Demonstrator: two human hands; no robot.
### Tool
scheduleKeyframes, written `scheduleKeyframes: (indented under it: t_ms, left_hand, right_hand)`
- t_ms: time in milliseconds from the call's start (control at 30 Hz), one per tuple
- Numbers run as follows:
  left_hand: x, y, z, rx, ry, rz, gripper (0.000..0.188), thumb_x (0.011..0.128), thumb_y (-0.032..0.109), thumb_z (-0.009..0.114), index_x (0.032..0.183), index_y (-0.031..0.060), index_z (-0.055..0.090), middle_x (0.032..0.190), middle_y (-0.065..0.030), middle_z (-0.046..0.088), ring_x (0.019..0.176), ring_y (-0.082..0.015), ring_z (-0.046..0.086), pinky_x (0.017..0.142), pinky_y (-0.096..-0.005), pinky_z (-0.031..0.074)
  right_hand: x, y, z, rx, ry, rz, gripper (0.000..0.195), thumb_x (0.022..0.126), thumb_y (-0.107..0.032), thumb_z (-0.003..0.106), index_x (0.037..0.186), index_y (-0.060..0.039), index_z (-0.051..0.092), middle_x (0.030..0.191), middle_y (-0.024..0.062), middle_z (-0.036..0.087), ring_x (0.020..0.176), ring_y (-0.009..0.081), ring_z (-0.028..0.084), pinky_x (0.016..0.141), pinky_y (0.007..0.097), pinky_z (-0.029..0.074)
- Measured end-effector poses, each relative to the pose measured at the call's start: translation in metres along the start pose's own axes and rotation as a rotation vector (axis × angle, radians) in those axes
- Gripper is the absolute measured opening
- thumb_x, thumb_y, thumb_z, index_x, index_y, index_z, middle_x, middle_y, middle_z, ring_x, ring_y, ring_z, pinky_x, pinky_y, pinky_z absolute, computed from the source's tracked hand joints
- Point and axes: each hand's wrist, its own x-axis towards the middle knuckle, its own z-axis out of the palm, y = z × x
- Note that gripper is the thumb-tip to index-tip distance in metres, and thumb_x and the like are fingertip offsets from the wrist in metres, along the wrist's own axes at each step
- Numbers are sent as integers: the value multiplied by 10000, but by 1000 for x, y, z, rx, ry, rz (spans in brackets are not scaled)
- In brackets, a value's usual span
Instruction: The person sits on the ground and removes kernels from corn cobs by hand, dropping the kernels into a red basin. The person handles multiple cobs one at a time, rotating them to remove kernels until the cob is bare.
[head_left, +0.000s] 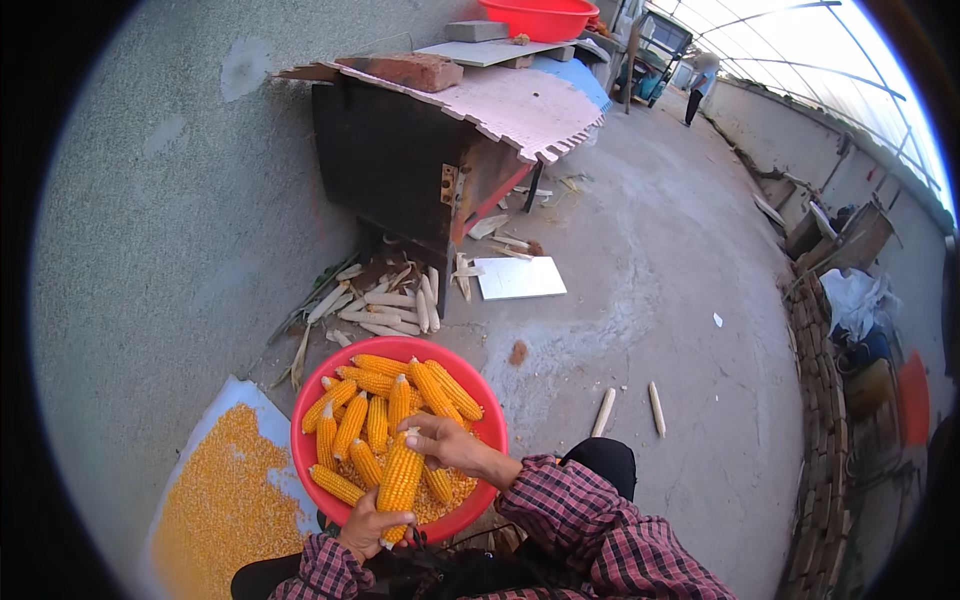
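Between my two hands is an ear of corn (399, 480) with full rows of yellow kernels, tilted above a red plastic basin (491, 405). My left hand (365, 523) grips its lower end. At the upper tip are the thumb and fingers of my right hand (444, 444). Several more yellow ears (351, 426) lie piled in the basin, and loose kernels (442, 506) cover the bottom around them. Part of the pile is hidden behind my hands and the held ear.
Loose kernels (232, 502) spread on a white sheet (251, 394) at left. Bare cobs (394, 306) are heaped beneath a dark cabinet (390, 150); two cobs (657, 409) lie on the floor at right. Stacked bricks (821, 420) line the right side. A person (701, 86) stands far back near a vehicle (656, 56).
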Motion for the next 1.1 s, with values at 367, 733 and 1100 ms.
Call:
scheduleKeyframes:
  t_ms: [367, 733, 1100]
  left_hand:
    - [4, -6, -4, 77, -1, -95, 342, 726, 58, 648, 1022, 22, 480, 700, -107, 586, 520, -197, 575, 454, -311, 492]
    - [-3, -2, 0, -21, -11, -89, 273, 730, 72, 674, 940, -15, 523, 674, -99, 584, 523, -187, 579, 435, -304, 488]
    - [2, -6, 3, 12, -4, -121, 210, 753, 70, 646, 903, -22, 531, 668, -102, 576, 510, -191, 566, 421, -307, 472]
  right_hand:
    - [-1, 8, 5, -322, 43, -59, 295, 941, -239, 469, 1158, -41, 498, 736, 14, 516, 545, 67, 450, 497, 222, 405]
    - [-2, 0, 0, -127, -93, -8, 275, 946, -216, 456, 1176, -69, 481, 751, 5, 489, 561, 69, 450, 515, 221, 401]
    - [-1, 13, 12, -500, 136, -108, 259, 953, -212, 410, 1105, -26, 504, 908, 193, 601, 883, 314, 586, 808, 385, 431]
